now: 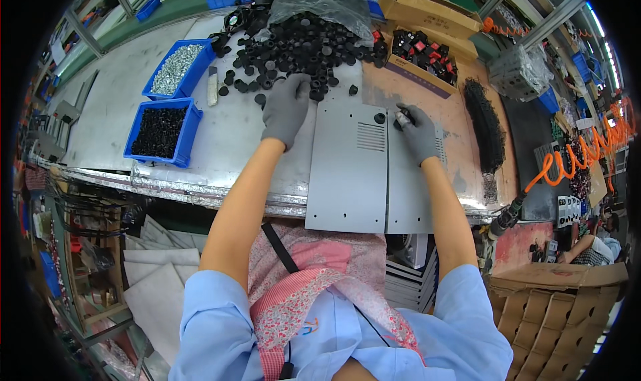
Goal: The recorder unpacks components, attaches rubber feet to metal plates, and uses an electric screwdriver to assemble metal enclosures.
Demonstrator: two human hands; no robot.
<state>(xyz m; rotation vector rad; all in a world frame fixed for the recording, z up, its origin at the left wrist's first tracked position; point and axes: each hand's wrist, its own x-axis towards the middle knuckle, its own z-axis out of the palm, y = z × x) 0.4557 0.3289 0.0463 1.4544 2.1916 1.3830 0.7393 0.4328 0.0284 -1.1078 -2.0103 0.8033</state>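
Observation:
Two grey sheet-metal panels [347,180] lie side by side at the table's front edge, with slots and small holes in them. A black round cap [380,118] sits at the far right corner of the left panel. Above the right panel, my right hand [419,137], in a grey glove, is closed in a pinch around a small dark piece that looks like another cap. My left hand [286,112], also gloved, is at the near edge of a loose pile of black caps [300,44]. Its fingers are curled, and whatever they hold is hidden.
Blue bins of silvery fasteners [177,70] and black screws [159,132] stand at left. A carton of black and red parts [424,60] is at the far right, near a bundle of black wire-like pieces [484,127]. A screwdriver-like tool [507,215] hangs from an orange coiled hose [567,160].

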